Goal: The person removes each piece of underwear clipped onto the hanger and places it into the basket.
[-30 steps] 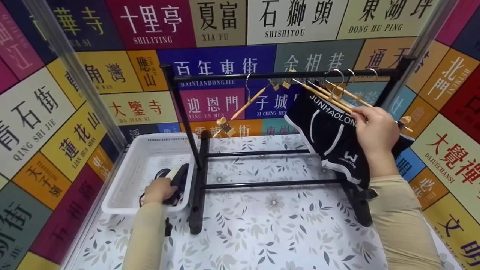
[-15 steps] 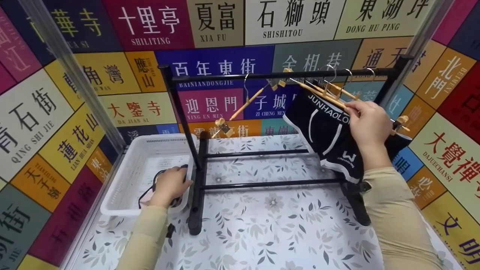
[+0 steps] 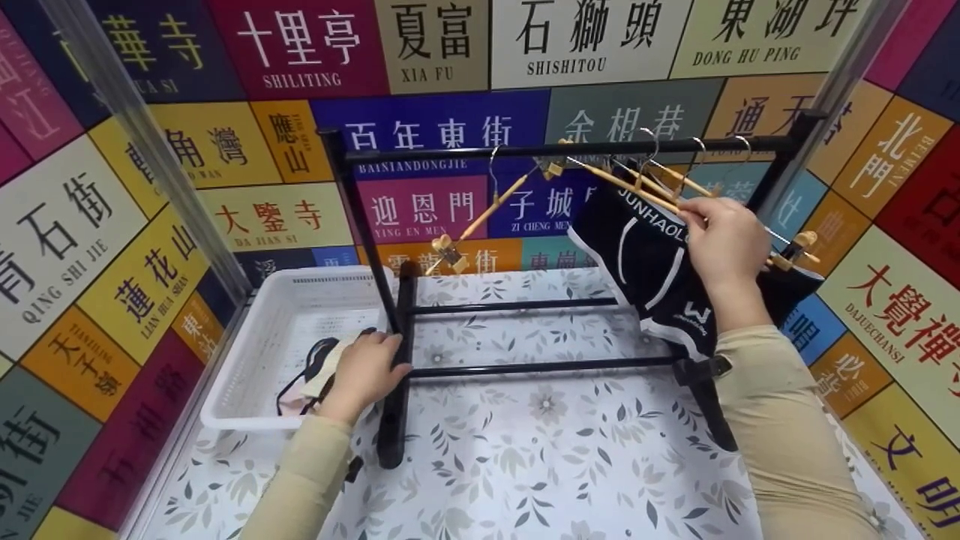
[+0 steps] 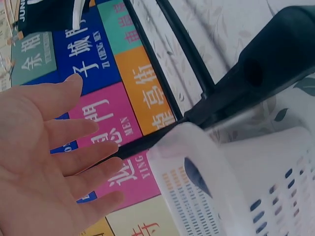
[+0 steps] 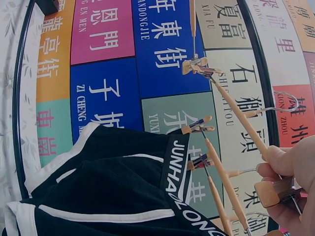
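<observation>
My left hand (image 3: 367,371) is over the right rim of the white basket (image 3: 247,360), beside the rack's black post; in the left wrist view its fingers are spread and the palm is bare. Dark, pink and cream cloth (image 3: 319,371) lies in the basket, partly hidden by that hand. At the rack's right, my right hand (image 3: 727,240) pinches the end of a wooden clip hanger (image 5: 243,115) by its clip; no garment hangs from that hanger's visible far clip. Black boxer briefs (image 3: 645,262) with white trim and a JUNHAOLONG waistband hang beside it from another clip hanger (image 5: 221,169).
The black rack (image 3: 517,152) stands on a leaf-patterned white tabletop (image 3: 555,457), with two low crossbars. Another wooden clip hanger (image 3: 487,214) hangs tilted at its left. Further hangers crowd the right end. Coloured sign panels (image 3: 435,127) cover the walls.
My left hand has risen from the cloth in the basket and moved right to the rim, fingers spreading. My right hand has shifted slightly left along with the hanger it pinches.
</observation>
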### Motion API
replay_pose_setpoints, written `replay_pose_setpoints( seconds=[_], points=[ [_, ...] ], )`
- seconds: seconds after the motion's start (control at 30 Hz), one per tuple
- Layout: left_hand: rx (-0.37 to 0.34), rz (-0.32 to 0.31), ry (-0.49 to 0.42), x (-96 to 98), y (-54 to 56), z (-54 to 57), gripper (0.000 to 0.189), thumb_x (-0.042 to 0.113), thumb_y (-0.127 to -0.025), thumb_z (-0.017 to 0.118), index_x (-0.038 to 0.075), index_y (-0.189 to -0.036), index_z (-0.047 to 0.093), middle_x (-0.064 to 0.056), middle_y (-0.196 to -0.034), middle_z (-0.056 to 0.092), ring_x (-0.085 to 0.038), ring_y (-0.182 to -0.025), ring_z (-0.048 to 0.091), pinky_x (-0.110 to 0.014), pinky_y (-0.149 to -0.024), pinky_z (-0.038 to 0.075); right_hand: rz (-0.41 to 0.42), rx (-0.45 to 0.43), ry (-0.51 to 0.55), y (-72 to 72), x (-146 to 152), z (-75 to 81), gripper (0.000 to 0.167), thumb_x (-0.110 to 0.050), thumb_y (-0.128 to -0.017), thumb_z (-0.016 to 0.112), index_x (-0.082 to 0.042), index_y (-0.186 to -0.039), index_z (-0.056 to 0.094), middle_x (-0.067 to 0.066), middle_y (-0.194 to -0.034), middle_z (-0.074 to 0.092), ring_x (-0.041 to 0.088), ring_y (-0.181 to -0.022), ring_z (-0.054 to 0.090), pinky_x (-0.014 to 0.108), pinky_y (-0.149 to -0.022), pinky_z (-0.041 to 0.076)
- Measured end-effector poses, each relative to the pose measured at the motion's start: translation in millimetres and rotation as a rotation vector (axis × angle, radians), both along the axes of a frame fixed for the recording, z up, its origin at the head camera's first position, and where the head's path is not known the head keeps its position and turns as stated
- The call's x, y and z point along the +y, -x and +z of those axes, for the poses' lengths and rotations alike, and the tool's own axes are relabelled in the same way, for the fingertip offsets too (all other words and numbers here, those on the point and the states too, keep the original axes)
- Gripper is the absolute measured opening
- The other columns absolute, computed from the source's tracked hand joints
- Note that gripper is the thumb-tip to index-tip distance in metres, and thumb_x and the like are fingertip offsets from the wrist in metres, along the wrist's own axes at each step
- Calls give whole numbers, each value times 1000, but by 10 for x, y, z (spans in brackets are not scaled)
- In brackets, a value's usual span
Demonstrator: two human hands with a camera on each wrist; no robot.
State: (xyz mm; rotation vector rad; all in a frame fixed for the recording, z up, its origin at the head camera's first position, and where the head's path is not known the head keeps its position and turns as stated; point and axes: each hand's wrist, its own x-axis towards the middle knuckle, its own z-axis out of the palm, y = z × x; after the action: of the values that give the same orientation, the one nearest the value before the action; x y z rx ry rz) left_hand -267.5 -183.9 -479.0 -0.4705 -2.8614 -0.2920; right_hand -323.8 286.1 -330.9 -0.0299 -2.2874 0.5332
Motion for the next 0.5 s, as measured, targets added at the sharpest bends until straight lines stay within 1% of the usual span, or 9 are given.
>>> replay_pose_setpoints(
  seconds=[0.13,0.3,0.5],
  points=[
    [23,-26,1,85,-16,-36,50,32,-88,74,-1,-124,64,-23,-115,64,-42,-102,61,-55,-84,49,-13,-17,-1,22,-23,-17,17,-23,-94,69,-11,-104,78,12,-100,72,38,-86,66,55,-63,44],
    [49,-66,5,218,-28,-95,42,31,-86,76,1,-114,66,-21,-108,65,-41,-97,63,-55,-80,50,-19,-49,-5,56,-59,-69,16,-23,-94,69,-12,-103,77,13,-99,71,39,-85,65,57,-62,44],
    [-3,-92,-24,352,-41,-194,44,31,-87,75,2,-118,65,-20,-110,65,-40,-102,61,-56,-83,49,8,-106,-14,37,-111,-132,17,-22,-95,67,-10,-103,76,13,-104,71,39,-89,65,56,-65,46]
  ],
)
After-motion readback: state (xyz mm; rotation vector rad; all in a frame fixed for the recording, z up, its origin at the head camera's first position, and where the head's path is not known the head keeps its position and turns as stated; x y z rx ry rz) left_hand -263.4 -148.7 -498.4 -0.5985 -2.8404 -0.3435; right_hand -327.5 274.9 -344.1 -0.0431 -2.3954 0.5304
